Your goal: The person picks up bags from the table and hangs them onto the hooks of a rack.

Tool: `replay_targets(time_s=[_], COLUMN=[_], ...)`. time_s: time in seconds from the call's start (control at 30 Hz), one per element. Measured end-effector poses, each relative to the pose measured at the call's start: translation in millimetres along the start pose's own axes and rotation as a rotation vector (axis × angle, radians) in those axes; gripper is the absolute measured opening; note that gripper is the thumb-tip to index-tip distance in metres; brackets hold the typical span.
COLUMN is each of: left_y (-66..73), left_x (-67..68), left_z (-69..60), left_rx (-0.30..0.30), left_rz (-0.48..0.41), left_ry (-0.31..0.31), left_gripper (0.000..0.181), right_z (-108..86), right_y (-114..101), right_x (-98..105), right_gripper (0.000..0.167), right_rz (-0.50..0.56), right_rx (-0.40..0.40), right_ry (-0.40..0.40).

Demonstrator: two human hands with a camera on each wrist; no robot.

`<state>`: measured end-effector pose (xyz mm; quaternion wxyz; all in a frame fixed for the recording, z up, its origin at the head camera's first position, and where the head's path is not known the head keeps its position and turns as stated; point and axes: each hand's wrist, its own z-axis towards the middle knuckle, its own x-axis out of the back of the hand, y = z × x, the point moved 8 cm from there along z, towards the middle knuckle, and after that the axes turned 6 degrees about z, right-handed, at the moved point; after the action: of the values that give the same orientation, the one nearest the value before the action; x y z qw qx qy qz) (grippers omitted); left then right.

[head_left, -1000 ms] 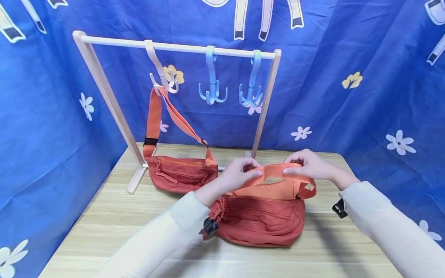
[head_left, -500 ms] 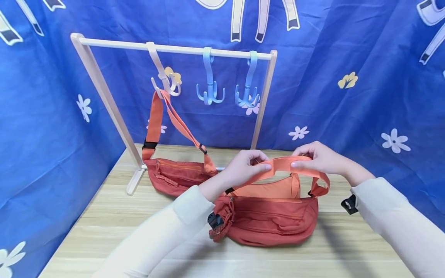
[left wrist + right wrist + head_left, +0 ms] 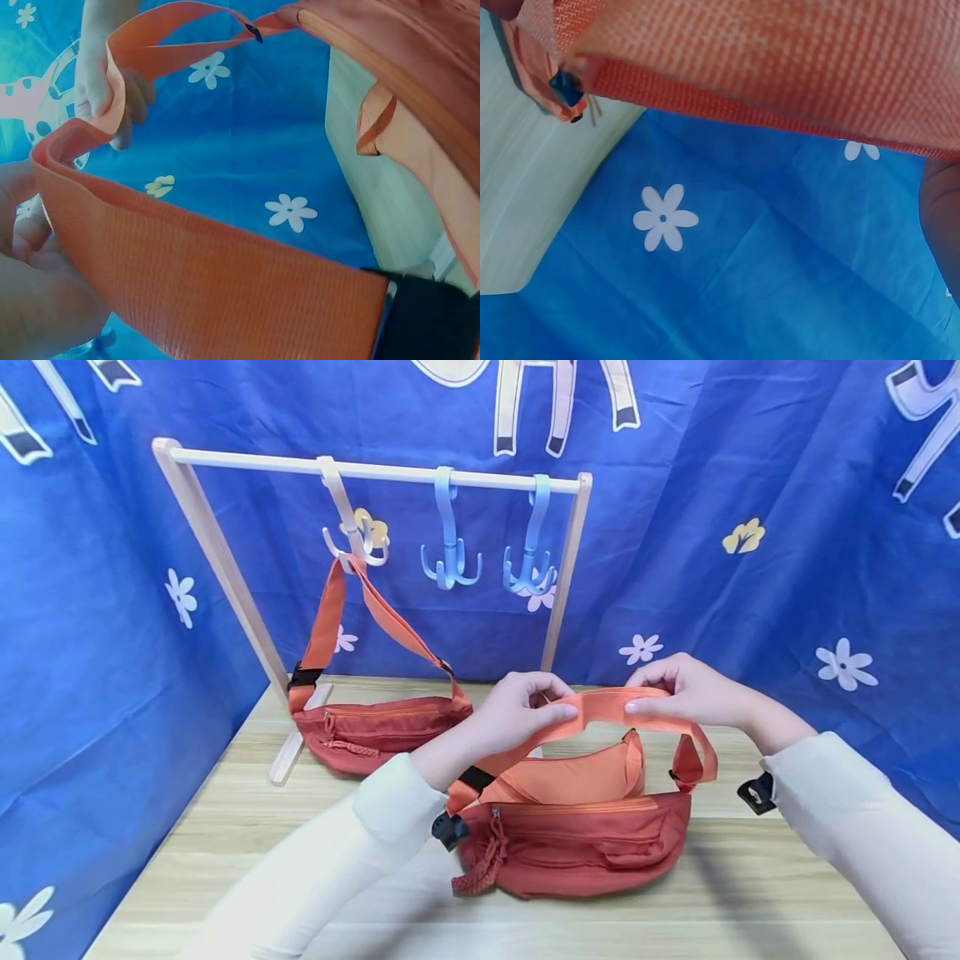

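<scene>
A red waist bag [image 3: 577, 847] hangs from its orange strap [image 3: 606, 703], low over the front of the table. My left hand [image 3: 521, 714] pinches the strap between thumb and fingers, and my right hand [image 3: 693, 702] pinches it farther right. Between them the strap is drawn into a short flat span. In the left wrist view the strap folds beside my left hand [image 3: 45, 292], above a dark buckle [image 3: 431, 319]. Webbing covers the top of the right wrist view. Behind the red bag lies an orange bag [image 3: 570, 781], partly hidden.
A wooden rack [image 3: 262, 462] stands at the back. Another red waist bag [image 3: 382, 731] hangs by its strap from a pale hook [image 3: 351, 531], its body low near the table. Two blue hooks [image 3: 448, 539] hang farther right on the rail. Blue patterned cloth [image 3: 750, 610] surrounds the table.
Both hands have risen and shifted right with the strap still pinched. The held bag has moved right and separated more from the orange bag behind. The view has shifted slightly.
</scene>
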<state>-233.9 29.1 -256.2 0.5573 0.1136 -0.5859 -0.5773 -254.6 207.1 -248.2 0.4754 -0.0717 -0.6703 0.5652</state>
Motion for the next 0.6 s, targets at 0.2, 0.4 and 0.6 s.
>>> replay_targets(time_s=[0.2, 0.4, 0.6], left_y=[0.2, 3.9, 10.7], left_x=[14.7, 30.4, 47.2], left_z=[-3.7, -9.2, -15.0], left_rx=[-0.001, -0.002, -0.023], left_rz=[0.051, 0.038, 0.040], left_ry=[0.004, 0.003, 0.016], left_gripper=[0.011, 0.009, 0.009], right_z=[9.7, 23.8, 34.6], right_y=[-12, -27, -42], right_x=[-5, -7, -12], right_gripper=[0.010, 0.009, 0.007], right_rz=[-0.013, -0.097, -0.069], right_rx=[0.032, 0.070, 0.069], right_ry=[-0.015, -0.019, -0.055])
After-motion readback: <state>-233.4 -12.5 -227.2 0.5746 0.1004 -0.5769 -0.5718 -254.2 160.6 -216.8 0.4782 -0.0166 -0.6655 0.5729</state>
